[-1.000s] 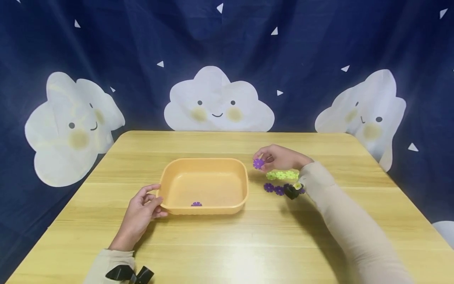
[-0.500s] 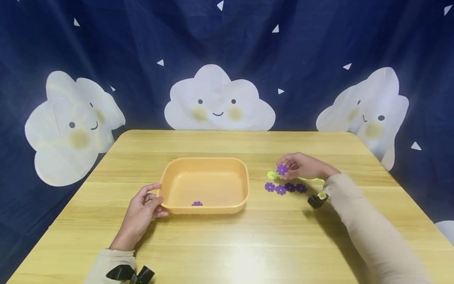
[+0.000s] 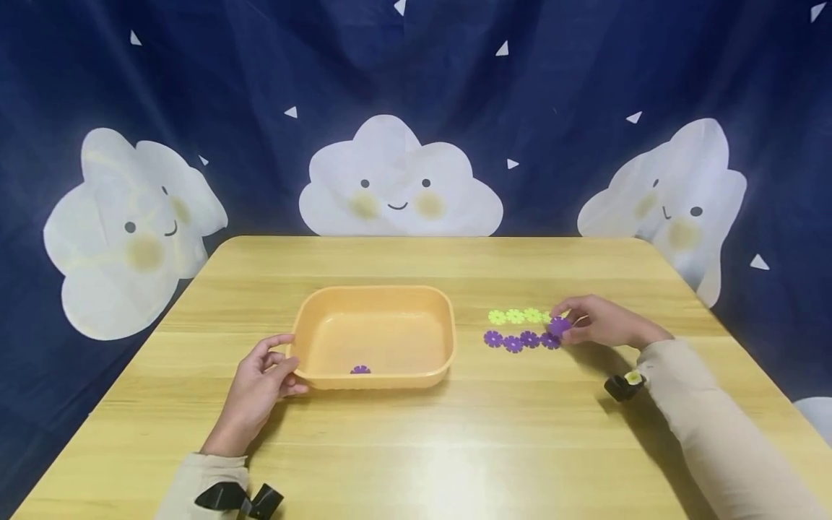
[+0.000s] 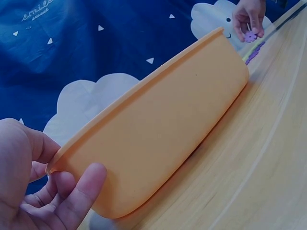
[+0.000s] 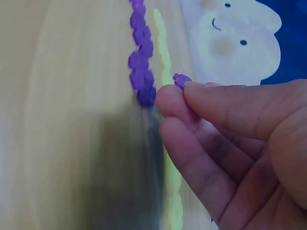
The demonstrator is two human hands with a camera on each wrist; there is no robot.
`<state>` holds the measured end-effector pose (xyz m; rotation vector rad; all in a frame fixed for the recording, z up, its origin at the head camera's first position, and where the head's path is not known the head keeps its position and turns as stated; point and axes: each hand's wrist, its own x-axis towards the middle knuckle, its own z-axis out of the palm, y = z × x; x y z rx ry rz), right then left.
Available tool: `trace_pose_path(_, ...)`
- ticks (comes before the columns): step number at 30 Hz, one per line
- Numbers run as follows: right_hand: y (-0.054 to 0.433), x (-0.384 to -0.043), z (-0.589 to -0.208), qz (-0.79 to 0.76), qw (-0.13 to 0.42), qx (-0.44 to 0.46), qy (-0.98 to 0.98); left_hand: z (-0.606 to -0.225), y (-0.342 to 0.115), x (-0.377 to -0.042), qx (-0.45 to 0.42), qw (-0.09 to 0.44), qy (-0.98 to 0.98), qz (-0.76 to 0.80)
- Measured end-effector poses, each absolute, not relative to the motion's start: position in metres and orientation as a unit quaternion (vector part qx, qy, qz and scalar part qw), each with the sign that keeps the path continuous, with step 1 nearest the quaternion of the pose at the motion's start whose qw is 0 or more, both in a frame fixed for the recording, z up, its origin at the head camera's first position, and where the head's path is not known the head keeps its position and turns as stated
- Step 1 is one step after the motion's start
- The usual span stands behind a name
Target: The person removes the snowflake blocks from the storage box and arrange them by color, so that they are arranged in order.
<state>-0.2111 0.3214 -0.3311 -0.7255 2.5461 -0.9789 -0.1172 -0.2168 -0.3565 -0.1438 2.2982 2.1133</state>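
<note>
My left hand (image 3: 256, 386) grips the left end of an orange plastic basin (image 3: 383, 381), its thumb and fingers at the rim. Inside the basin, by the near wall, lies one purple flower-shaped disc (image 3: 360, 370). Between thumb and fingertips, my right hand (image 3: 604, 321) pinches another purple disc (image 5: 181, 80), raised over the right end of a purple row. That purple row (image 3: 513, 344) is several flower-shaped discs lying in a line. Behind it runs a line of yellow-green discs (image 3: 515, 316), its right part hidden behind my hand in the head view.
Everything stands on a light wooden table (image 3: 390, 448). A dark blue curtain (image 3: 260, 58) with white clouds hangs behind the far edge. Black camera mounts (image 3: 625, 388) are on both wrists.
My right hand has moved right and toward me with the purple disc, from beside the basin, past the yellow-green row, to the purple row's right end. The left hand stays on the basin.
</note>
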Motion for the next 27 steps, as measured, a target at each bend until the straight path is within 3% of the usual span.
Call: trace_pose_path(27,0.3322,-0.2068,-0.3335,-0.257,0.151,-0.255,0.920,-0.3550,-0.2157,-0.1232,-0.044,-0.006,0.735,0.677)
